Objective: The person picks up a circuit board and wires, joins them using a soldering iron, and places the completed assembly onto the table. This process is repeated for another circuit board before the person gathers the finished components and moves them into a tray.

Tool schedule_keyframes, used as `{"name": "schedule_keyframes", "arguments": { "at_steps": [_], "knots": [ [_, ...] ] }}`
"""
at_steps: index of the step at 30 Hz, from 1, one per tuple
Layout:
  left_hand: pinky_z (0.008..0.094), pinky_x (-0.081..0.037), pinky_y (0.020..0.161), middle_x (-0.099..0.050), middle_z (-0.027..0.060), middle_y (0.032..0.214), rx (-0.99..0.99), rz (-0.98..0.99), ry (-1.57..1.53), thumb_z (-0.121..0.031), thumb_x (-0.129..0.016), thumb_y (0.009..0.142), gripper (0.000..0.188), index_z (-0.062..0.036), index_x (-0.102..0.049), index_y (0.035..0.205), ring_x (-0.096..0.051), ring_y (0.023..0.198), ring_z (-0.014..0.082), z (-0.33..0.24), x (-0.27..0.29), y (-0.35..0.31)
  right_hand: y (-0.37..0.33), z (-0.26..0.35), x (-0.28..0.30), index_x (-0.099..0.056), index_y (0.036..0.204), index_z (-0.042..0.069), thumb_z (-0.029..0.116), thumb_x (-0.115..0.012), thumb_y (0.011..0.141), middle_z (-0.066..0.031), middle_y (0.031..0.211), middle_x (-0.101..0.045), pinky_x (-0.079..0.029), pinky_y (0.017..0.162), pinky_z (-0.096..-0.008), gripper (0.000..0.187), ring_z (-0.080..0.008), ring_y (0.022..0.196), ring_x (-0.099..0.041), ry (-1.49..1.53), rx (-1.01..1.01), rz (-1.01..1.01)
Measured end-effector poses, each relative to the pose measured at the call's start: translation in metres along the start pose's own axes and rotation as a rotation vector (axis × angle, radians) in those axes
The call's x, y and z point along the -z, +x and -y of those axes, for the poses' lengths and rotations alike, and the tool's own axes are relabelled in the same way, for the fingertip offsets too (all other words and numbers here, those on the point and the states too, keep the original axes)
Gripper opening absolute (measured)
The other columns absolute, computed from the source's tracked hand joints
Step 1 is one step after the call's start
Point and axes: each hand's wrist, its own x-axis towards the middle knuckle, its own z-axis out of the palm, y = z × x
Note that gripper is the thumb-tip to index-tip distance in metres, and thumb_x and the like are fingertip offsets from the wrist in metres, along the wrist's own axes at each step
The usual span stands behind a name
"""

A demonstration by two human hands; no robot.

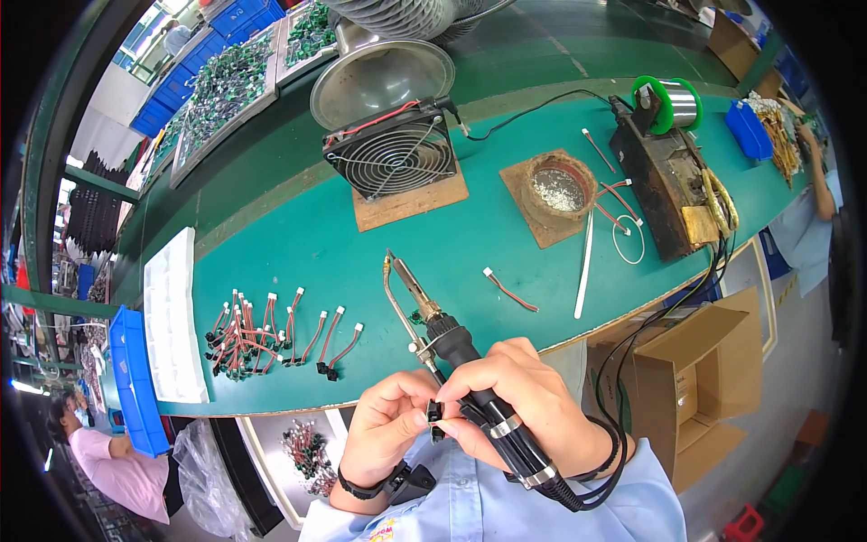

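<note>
So the little black part sat right in front of the wearer's chest, just off the table edge. The left hand had it pinched between thumb and forefinger, and the right hand had its fingertips at the same piece, though I couldn't tell how hard they pressed.

The soldering iron lay across the right hand with a finger curled over the handle. My guess is that grip left the fingertips free for the small part while the tip faced away from the skin. The iron's long axis ran diagonally, cable end low right by the shirt, tip up-left toward the fan. The black part's long axis ran roughly toward and away from the body; it was too small to tell its front end.

The pile of wired connectors lay on the left of the green table, probably for easy reach, with 1 loose lead on the right. The round dish sat beyond that, likely placed there to catch solder bits.
</note>
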Motion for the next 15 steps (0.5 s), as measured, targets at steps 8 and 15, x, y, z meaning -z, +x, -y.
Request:
{"name": "schedule_keyframes", "arguments": {
  "at_steps": [8, 15],
  "knots": [
    [0.0279, -0.042, 0.078, -0.054, 0.0077, 0.095, 0.013, 0.016, -0.002, -0.010, -0.060, 0.087, 0.017, 0.0003, -0.054, 0.098, -0.053, 0.087, 0.0145, -0.0007, -0.0016, 0.0016, -0.0007, 0.0001, 0.0017, -0.057, 0.094, 0.010, 0.000, -0.075, 0.064, 0.0025, 0.075, -0.062, -0.038, 0.071, -0.0288, 0.036, -0.0162, 0.066, -0.054, -0.020, 0.018, -0.008],
    [0.0297, -0.042, 0.082, -0.054, 0.0088, 0.096, -0.051, -0.005, -0.004, -0.005, -0.059, 0.086, 0.016, -0.0004, -0.051, 0.099, -0.053, 0.090, 0.0157, -0.0054, -0.0097, 0.0048, -0.0031, -0.0039, -0.0008, -0.056, 0.094, 0.009, 0.001, -0.076, 0.065, 0.0015, 0.076, -0.063, -0.040, 0.074, -0.0288, 0.036, -0.0165, 0.068, -0.057, -0.016, -0.005, -0.027]
  ]
}}
